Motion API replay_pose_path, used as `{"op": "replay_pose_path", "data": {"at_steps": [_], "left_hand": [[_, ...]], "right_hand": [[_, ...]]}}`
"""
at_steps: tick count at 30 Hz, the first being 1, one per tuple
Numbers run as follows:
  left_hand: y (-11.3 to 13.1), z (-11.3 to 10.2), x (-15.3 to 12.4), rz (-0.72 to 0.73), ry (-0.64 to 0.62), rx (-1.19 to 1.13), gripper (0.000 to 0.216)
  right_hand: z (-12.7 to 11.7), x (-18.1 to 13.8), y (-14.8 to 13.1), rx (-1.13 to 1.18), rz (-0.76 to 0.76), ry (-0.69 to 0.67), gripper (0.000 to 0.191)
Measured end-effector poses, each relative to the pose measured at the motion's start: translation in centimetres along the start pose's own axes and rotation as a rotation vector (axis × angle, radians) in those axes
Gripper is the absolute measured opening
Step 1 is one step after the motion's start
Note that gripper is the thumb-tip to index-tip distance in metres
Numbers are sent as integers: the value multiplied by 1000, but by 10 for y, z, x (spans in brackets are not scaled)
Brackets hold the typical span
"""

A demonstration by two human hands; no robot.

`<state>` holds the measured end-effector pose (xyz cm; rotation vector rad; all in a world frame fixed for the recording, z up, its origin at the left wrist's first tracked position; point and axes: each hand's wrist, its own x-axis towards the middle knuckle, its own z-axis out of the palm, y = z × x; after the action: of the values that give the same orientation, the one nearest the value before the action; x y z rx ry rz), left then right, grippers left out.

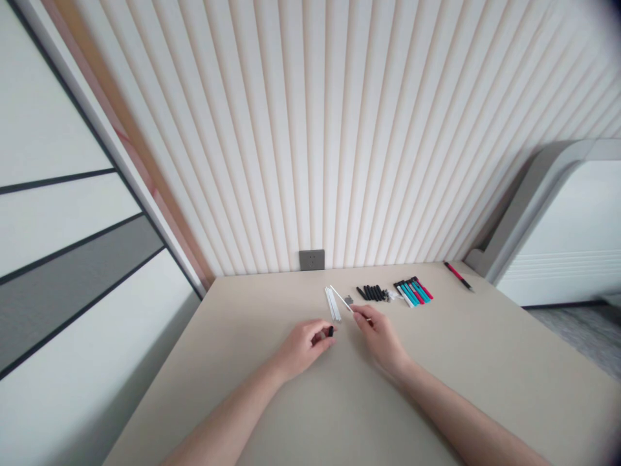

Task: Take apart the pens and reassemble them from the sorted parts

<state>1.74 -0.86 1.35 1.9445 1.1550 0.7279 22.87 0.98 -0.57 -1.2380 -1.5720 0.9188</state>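
Note:
My left hand rests on the beige table, its fingers pinched round a small black pen part. My right hand lies just to the right, thumb and forefinger closed on the lower end of a thin white pen tube that slants up and away to the left. Two or three more white tubes lie side by side just behind my left hand. Farther back sit a row of black pen caps and a bundle of teal and pink pen barrels.
A small grey part lies between the white tubes and the black caps. One red pen lies alone at the table's back right. A grey wall socket sits in the ribbed wall behind. A white cabinet stands at right.

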Motion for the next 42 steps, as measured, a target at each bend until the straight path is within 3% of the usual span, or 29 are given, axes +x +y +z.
{"op": "replay_pose_path", "data": {"at_steps": [5, 11, 28, 42], "left_hand": [[-4, 1, 1, 4, -19, 28, 18], [-5, 1, 0, 44, -37, 87, 15], [0, -1, 0, 83, -61, 112, 11], [0, -2, 0, 89, -51, 93, 13]], "right_hand": [[11, -9, -13, 268, 71, -61, 36], [13, -13, -16, 352, 21, -91, 29], [12, -19, -28, 174, -94, -194, 17], [11, -19, -24, 105, -145, -113, 22]]}}
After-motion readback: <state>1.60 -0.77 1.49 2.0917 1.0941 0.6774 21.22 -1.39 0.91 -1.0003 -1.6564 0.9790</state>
